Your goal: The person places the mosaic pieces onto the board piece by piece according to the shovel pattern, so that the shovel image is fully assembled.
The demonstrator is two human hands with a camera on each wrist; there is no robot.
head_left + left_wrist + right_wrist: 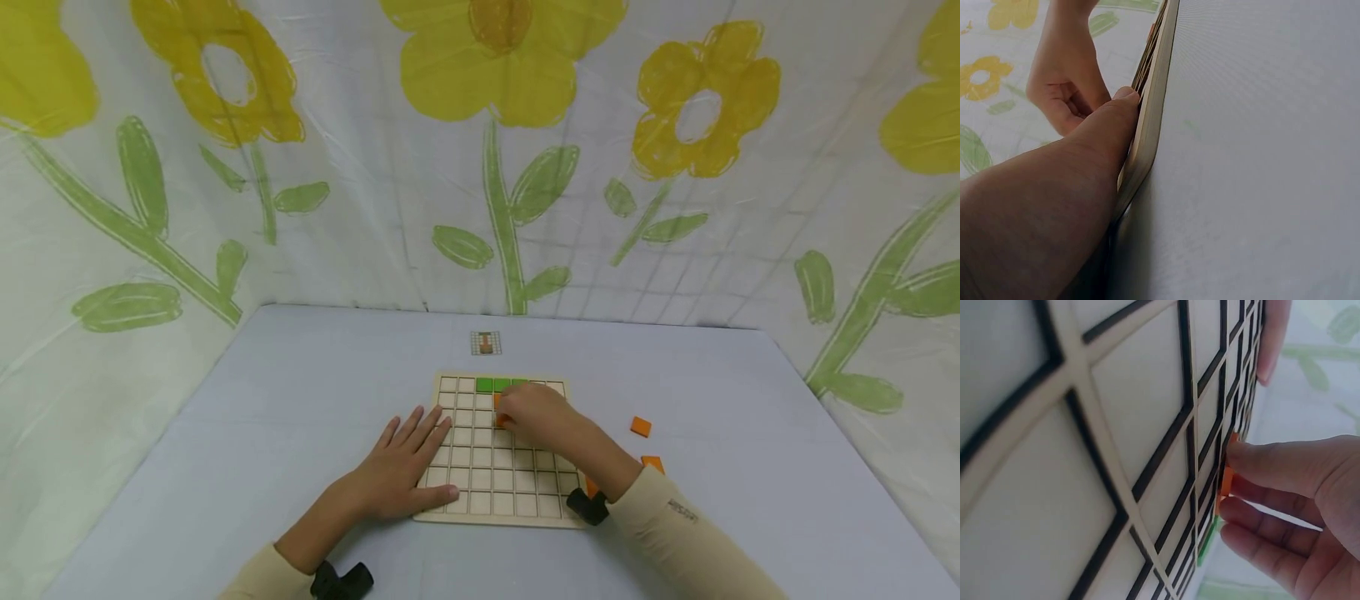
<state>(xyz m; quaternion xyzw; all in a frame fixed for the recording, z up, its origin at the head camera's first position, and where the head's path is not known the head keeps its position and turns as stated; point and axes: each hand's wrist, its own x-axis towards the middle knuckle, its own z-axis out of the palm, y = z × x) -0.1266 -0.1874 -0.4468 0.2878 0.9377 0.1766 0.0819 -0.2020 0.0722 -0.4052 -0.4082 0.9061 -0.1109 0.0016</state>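
Observation:
A wooden grid board lies on the table, with several green tiles set in its far row. My left hand rests spread on the board's left edge, fingers straight; its thumb lies along the near left part. Over the upper middle of the grid, my right hand pinches an orange tile between thumb and fingers, down at the board's cells. Just below the green row another orange tile shows, partly covered by the right hand.
Loose orange tiles lie on the table to the right of the board, some partly behind the right forearm. A small picture card lies beyond the board's far edge. A flower-print curtain hangs behind the table.

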